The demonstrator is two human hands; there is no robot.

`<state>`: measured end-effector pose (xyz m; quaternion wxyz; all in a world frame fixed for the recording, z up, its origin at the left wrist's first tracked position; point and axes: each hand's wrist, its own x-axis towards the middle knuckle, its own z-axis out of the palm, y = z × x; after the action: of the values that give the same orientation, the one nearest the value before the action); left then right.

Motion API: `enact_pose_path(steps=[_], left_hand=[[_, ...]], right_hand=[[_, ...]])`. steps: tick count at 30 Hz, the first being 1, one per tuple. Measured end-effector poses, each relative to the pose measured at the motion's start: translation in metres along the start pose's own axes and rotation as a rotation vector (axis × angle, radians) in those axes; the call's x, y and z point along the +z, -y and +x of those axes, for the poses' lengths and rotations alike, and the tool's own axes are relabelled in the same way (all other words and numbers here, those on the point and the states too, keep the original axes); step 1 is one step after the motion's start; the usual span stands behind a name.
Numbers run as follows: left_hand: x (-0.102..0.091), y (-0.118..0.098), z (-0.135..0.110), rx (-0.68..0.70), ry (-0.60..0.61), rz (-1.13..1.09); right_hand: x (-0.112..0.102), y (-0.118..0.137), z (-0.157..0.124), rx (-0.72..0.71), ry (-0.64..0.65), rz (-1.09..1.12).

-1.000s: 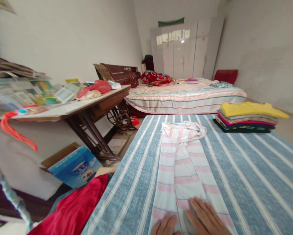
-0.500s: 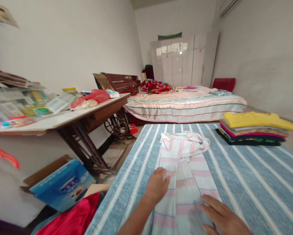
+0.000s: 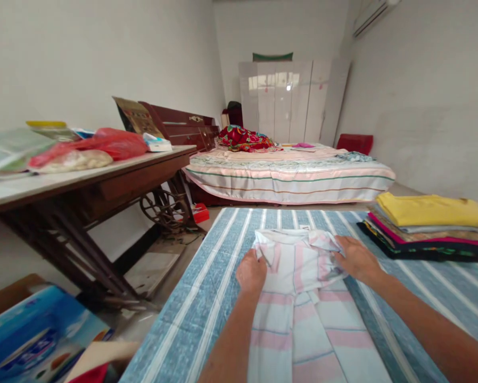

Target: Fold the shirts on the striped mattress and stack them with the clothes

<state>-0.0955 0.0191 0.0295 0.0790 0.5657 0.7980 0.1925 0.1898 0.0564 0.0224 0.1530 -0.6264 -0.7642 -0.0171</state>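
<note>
From where I stand, I can't make out a single word for certain. The blue box [image 3: 51, 327] carries pale lettering on a dark blue badge, too blurred to read.

Soft, even light for you, with glare toward one o'clock.
You get pale patches and one white hotspot off the wardrobe [image 3: 295, 106], and shade under the counter [image 3: 151, 158] at nine. Wide-angle stretch widens the blue box [image 3: 43, 338] at eight; the clear plastic [image 3: 15, 146] near nine looks smeared.
</note>
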Motion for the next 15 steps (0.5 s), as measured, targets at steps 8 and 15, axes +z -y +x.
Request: enact_pose_path(steps=[8, 15], left_hand=[[0.005, 0.008, 0.011, -0.013, 0.051, -0.105], [0.003, 0.009, 0.014, -0.018, 0.108, -0.138]], right_hand=[[0.015, -0.002, 0.061, 0.079, 0.127, -0.054], [-0.042, -0.053, 0.02, 0.307, -0.004, -0.148]])
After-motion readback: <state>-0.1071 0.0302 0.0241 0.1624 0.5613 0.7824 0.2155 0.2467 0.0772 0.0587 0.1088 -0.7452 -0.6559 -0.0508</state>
